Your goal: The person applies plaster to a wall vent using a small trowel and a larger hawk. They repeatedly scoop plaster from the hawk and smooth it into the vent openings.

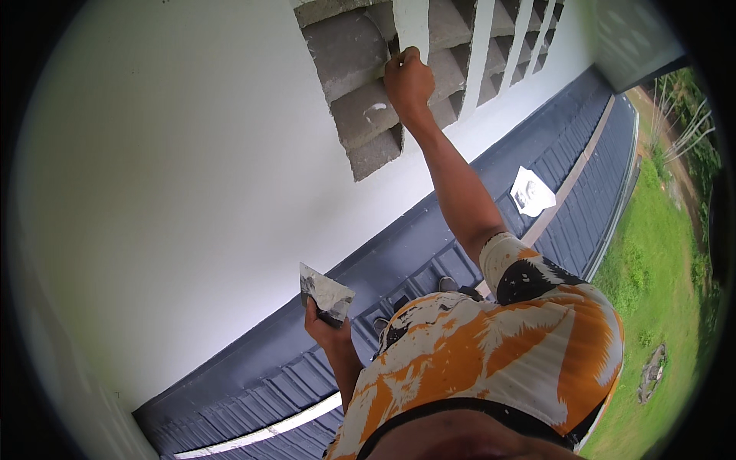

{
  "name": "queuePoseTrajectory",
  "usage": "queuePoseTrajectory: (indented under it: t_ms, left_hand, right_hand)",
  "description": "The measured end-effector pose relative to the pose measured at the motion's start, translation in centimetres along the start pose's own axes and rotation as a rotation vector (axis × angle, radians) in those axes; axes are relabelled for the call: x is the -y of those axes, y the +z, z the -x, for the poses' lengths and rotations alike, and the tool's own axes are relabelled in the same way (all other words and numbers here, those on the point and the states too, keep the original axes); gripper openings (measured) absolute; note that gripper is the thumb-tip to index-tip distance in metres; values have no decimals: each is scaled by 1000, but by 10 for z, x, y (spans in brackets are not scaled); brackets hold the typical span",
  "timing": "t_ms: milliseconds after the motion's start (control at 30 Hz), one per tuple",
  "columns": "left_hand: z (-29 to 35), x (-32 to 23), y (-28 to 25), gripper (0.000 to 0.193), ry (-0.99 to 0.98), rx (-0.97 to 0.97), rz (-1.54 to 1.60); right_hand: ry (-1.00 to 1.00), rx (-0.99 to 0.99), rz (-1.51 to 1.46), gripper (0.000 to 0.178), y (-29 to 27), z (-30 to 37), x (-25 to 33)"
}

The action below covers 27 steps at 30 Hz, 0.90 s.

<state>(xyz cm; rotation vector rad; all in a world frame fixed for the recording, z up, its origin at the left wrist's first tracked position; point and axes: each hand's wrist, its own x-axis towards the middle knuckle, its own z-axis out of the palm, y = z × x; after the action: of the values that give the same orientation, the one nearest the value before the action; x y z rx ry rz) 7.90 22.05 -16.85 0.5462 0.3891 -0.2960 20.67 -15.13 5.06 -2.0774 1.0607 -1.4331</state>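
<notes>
My left hand point(328, 328) is low beside the wall, closed around a wide scraper point(328, 290) with a pointed corner; whitish filler is smeared over its face. Reaching up along the wall, my right hand point(409, 83) grips a small dark tool point(394, 46). That tool's tip is at the inner edge of a recessed opening, against the white upright strip point(412, 27); my fingers hide most of it. Inside the opening are grey, rough concrete blocks point(345, 54) set in steps. A white dab of filler point(376, 111) is on one of them.
The smooth white wall point(192, 176) fills the left. Further block openings point(448, 69) run to the right. I stand on a dark ribbed tile roof point(284, 391) with light battens point(571, 180). A white sheet with grey smears point(531, 192) lies there. Grass point(652, 291) is below the roof edge.
</notes>
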Motion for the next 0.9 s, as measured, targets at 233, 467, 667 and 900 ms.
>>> queuePoseTrajectory:
  t_ms: [233, 467, 667, 900]
  left_hand:
    - [-2, -8, 2, 34, 15, -28, -6]
    - [4, -1, 33, 34, -26, 86, -60]
    - [12, 17, 47, 35, -66, 39, -42]
    - [22, 29, 60, 34, -40, 16, -62]
  right_hand:
    - [42, 87, -500, 20, -38, 14, -43]
    - [7, 259, -936, 16, -53, -87, -25]
    - [-40, 327, -812, 15, -38, -78, -61]
    - [92, 418, -831, 18, -40, -40, -88]
